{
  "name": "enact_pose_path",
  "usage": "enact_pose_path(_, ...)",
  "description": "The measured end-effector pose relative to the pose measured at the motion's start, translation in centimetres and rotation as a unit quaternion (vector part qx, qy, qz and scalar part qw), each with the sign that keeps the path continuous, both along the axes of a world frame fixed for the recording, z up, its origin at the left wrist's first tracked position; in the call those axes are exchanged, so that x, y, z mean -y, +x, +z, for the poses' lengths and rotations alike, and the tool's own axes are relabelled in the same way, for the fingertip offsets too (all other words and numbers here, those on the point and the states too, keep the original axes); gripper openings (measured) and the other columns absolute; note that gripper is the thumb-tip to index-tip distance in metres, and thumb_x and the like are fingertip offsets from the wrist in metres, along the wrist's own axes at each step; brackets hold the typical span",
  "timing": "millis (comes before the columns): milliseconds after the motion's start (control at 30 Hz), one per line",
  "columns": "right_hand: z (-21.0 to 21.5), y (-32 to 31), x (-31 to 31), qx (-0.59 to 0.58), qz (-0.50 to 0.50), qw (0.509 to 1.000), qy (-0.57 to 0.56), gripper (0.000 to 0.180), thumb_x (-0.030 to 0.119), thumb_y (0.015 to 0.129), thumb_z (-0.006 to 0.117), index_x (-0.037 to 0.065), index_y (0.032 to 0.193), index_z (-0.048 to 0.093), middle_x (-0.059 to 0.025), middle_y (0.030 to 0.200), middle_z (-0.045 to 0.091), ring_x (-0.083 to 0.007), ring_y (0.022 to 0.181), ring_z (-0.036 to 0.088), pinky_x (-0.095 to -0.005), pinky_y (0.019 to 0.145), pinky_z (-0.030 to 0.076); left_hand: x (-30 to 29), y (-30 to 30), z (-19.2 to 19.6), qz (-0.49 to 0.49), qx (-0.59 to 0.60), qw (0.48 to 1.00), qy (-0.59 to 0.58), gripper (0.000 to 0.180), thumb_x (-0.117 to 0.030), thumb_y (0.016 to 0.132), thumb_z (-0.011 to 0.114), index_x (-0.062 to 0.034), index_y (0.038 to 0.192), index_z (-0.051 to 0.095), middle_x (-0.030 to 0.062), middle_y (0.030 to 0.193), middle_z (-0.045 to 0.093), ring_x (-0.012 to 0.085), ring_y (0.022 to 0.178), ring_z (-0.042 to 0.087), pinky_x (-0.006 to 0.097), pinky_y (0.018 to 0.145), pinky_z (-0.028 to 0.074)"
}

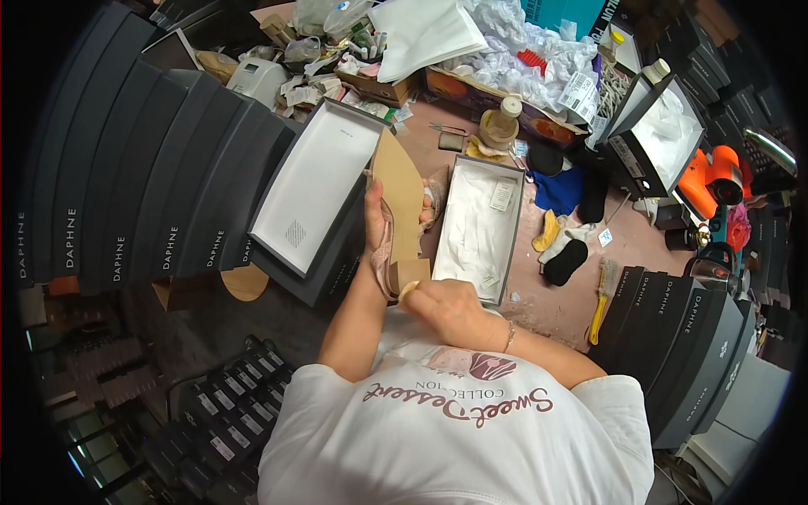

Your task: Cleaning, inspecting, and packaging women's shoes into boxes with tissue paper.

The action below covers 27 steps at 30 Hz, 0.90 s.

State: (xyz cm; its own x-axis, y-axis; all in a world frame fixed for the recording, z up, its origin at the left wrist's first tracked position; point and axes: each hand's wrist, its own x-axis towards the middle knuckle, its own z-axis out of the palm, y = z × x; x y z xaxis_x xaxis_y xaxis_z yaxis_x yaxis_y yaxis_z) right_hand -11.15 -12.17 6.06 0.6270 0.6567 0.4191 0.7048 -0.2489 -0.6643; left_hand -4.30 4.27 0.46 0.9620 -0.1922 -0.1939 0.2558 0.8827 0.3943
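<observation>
Two hands work on one shoe (pixel 402 198) at the centre of the frame, held sole-up so that its flat tan sole faces you, the pointed toe aimed toward the upper middle and the block heel nearest your chest. Your left hand (pixel 375 220) wraps around the shoe's left edge, fingers closed on the pale pink strap side; your right hand (pixel 450 310) is curled at the heel, pinching a small pale piece against it (what that piece is cannot be told from here). Judge the grip as the weak point: the sole looks smooth and stiff, so a loosened left hand could let the shoe twist or drop. Just right of the shoe lies an open grey shoe box (pixel 476 229) lined with crumpled white tissue, which would crease further if the heel landed on it. Left of centre, the box lid (pixel 313 189) lies white side up on a stack of dark boxes (pixel 126 185); a bump from your left elbow could slide it off. On the pinkish table (pixel 547 295), centre right, a yellow-handled brush (pixel 600 299) and soft dark cloths sit close to your right forearm and could be swept aside.
</observation>
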Motion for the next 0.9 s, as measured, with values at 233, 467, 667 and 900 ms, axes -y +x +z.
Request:
enact_pose_path(233, -0.6, 0.8, 0.9, -0.029, -0.036, 0.999, 0.012, 0.015, 0.013, 0.076, 0.070, 0.008, 0.080, 0.057, -0.0070, 0.068, 0.054, -0.0251, 0.055, 0.057, -0.0363, 0.048, 0.045, 0.5, 0.1, 0.9, 0.043, 0.006, 0.997, 0.065, 0.072, -0.058, 0.084, 0.054, 0.0069, 0.114, 0.050, 0.0172, 0.104, 0.055, 0.0242, 0.080, 0.056, 0.031, 0.062, 0.051)
enact_pose_path(467, -2.1, 4.9, 3.7, -0.148, -0.192, 0.968, 0.063, 0.012, 0.010, 0.084, 0.066, 0.000, 0.082, 0.059, -0.0142, 0.073, 0.058, -0.0286, 0.057, 0.055, -0.0322, 0.052, 0.045, 1.3, 0.6, 2.3, 0.006, 0.024, 0.999, 0.037, 0.075, -0.063, 0.081, 0.056, 0.0039, 0.115, 0.051, 0.0164, 0.092, 0.058, 0.0227, 0.071, 0.058, 0.029, 0.058, 0.053)
enact_pose_path(667, -2.8, 4.3, 5.9, -0.302, -0.211, 0.919, 0.142, 0.015, 0.013, 0.092, 0.061, 0.000, 0.086, 0.056, 0.0029, 0.063, 0.050, -0.0038, 0.050, 0.041, -0.0196, 0.046, 0.033, 1.5, 0.7, 2.5, -0.044, 0.069, 0.994, -0.074, 0.079, -0.068, 0.082, 0.052, 0.0007, 0.121, 0.050, 0.0218, 0.112, 0.052, 0.0289, 0.085, 0.055, 0.034, 0.062, 0.052)
enact_pose_path(900, 1.6, 5.2, 5.2, -0.098, -0.194, 0.969, 0.119, 0.017, 0.006, 0.082, 0.069, 0.001, 0.096, 0.060, -0.0079, 0.081, 0.055, -0.0197, 0.069, 0.058, -0.0284, 0.059, 0.046, 2.6, -0.7, 1.0, -0.113, 0.041, 0.993, -0.013, 0.086, -0.078, 0.083, 0.030, -0.0019, 0.118, 0.052, 0.0180, 0.101, 0.059, 0.0254, 0.087, 0.060, 0.033, 0.067, 0.053)
